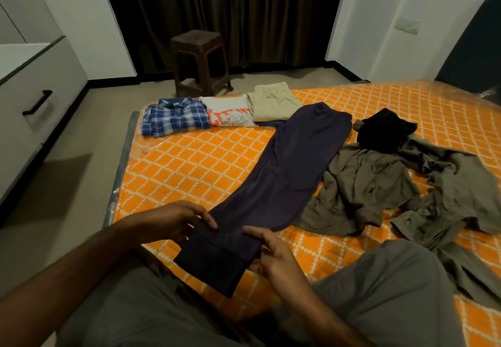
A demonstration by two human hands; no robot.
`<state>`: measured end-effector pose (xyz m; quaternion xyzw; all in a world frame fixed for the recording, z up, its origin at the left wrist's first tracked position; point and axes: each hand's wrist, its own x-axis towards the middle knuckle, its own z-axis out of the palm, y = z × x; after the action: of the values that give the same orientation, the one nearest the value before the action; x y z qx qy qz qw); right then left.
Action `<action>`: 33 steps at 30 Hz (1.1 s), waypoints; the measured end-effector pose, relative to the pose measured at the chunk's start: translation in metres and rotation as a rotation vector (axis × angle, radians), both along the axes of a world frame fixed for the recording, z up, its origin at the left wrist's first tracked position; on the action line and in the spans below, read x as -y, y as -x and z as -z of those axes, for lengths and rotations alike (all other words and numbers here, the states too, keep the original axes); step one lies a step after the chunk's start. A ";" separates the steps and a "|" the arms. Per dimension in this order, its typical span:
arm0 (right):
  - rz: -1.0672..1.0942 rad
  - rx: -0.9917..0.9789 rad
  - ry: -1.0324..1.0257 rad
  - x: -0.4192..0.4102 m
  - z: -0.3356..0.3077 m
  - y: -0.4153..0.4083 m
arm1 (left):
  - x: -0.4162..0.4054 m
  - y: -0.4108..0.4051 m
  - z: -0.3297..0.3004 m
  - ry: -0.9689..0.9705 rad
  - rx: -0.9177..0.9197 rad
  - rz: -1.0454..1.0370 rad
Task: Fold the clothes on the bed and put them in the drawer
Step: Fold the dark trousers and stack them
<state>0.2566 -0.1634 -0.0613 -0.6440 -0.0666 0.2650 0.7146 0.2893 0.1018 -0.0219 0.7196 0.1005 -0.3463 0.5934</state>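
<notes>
Bed: we sit on the near edge of the bed [189,162], its orange mattress with a white lattice pattern under clear plastic wrap.
Trousers: the dark navy trousers [287,173] lie stretched from our lap diagonally toward the far edge, waist end away from us.
Cuff end: we have it turned back on itself at the near edge, making a short doubled flap between our hands.
Left hand: our left hand [173,219] pinches the left side of the fold, thumb on top, fingers beneath.
Right hand: our right hand [273,252] grips the right side of the same fold, fingers closed over the cloth; the thumb seems tucked under, though we cannot see it clearly.
Folded pile: along the far left edge sit a blue plaid shirt [173,116], a white printed T-shirt [230,112] and beige trousers [273,101], side by side and touching.
Unfolded: an olive shirt [379,184] lies crumpled just right of the navy trousers, with a black garment [385,130] on its far part.
Drawer: a grey drawer front with a black handle [36,103] stands left of the bed, closed.
Stool: a brown plastic stool [200,62] stands on the floor beyond the far edge.
</notes>
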 end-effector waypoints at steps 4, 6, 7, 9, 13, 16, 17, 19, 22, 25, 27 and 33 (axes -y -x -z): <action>0.005 0.515 0.349 0.013 0.008 -0.008 | -0.005 0.000 -0.007 0.088 0.163 0.247; 0.029 0.660 0.457 0.013 0.010 -0.013 | -0.002 -0.004 -0.006 0.052 0.276 0.255; 0.047 0.712 0.495 0.012 0.010 -0.015 | 0.001 -0.005 -0.006 0.035 0.321 0.245; 0.072 0.773 0.561 0.012 0.009 -0.020 | 0.004 -0.013 -0.002 0.012 0.388 0.224; 0.114 1.012 0.784 0.021 0.009 -0.031 | 0.000 -0.032 0.015 -0.111 0.535 0.234; 0.013 1.009 0.730 0.028 0.012 -0.049 | 0.002 -0.050 0.023 -0.349 0.756 0.332; -0.049 0.907 0.604 0.030 0.013 -0.060 | 0.005 -0.059 0.025 -0.401 0.832 0.350; -0.097 0.700 0.406 0.033 0.015 -0.083 | 0.013 -0.075 0.026 -0.402 0.894 0.350; 0.054 0.515 0.272 0.038 0.025 -0.129 | 0.038 -0.114 0.028 -0.161 0.719 0.179; 0.278 0.232 0.153 0.045 0.044 -0.176 | 0.075 -0.164 0.039 -0.109 0.617 -0.028; 0.362 0.020 0.215 0.050 0.068 -0.195 | 0.088 -0.185 0.060 -0.156 0.452 -0.134; 0.243 -0.013 0.496 0.070 0.114 -0.196 | 0.068 -0.183 0.149 -0.507 0.327 0.037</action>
<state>0.4526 -0.2337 -0.1755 -0.8007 0.0827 0.1898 0.5622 0.4725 0.0335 -0.1712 0.8926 0.0738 -0.2006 0.3969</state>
